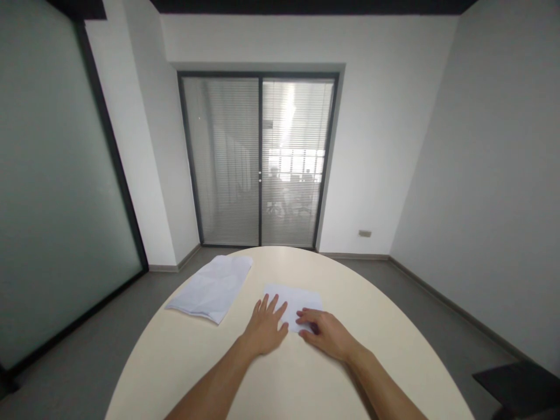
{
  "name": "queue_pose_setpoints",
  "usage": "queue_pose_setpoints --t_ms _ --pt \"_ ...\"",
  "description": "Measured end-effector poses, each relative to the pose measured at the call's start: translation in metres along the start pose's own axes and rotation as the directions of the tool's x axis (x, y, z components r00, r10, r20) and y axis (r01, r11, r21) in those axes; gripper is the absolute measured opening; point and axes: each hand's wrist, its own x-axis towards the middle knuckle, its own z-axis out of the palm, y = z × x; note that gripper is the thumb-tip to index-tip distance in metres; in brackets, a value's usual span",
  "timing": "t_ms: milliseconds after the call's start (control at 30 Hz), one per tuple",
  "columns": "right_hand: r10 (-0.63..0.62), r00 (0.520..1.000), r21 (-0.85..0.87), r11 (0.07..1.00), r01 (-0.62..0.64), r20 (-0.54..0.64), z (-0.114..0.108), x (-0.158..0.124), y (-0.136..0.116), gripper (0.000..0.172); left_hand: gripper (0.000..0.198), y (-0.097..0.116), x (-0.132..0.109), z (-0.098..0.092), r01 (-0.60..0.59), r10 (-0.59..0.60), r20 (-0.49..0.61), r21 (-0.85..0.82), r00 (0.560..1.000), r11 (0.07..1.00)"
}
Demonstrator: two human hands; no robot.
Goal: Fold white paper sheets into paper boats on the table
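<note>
A small white sheet (294, 293) lies flat on the pale round table (280, 382), set in from the curved far edge and well apart from the left and right edges. The left hand (265, 328) is palm down with fingers splayed, their tips over the sheet's left part, grasping nothing. The right hand (327, 335) arches at the sheet's right part, thumb and fingers parted and bent, its grip loose with nothing clasped; whether every fingertip touches paper I cannot tell. A larger, creased pile of white paper (214, 284) rests beside the surface's far left edge, one corner reaching that edge.
</note>
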Motion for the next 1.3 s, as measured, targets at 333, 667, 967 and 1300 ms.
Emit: queue_pose_setpoints --t_ms 333,667,967,1300 --pt "0.007 1.000 -0.005 1.000 -0.007 -0.021 -0.006 0.004 -0.005 0.033 0.059 -0.001 0.002 -0.009 0.003 -0.003 -0.012 -0.019 1.000 1.000" --pt "-0.010 0.998 0.042 0.999 0.013 -0.070 -0.001 0.008 -0.003 0.033 0.059 -0.003 0.003 -0.015 0.019 -0.018 0.004 -0.023 1.000 1.000" --pt "-0.060 0.993 0.049 0.997 0.066 -0.101 0.004 0.001 0.007 0.032 0.059 0.003 -0.001 -0.012 0.010 -0.010 -0.005 -0.016 1.000 1.000" --pt "-0.034 0.996 0.036 0.999 0.037 -0.078 -0.001 -0.004 0.000 0.033 0.058 0.008 -0.004 -0.015 0.020 -0.020 0.006 -0.022 1.000 1.000"
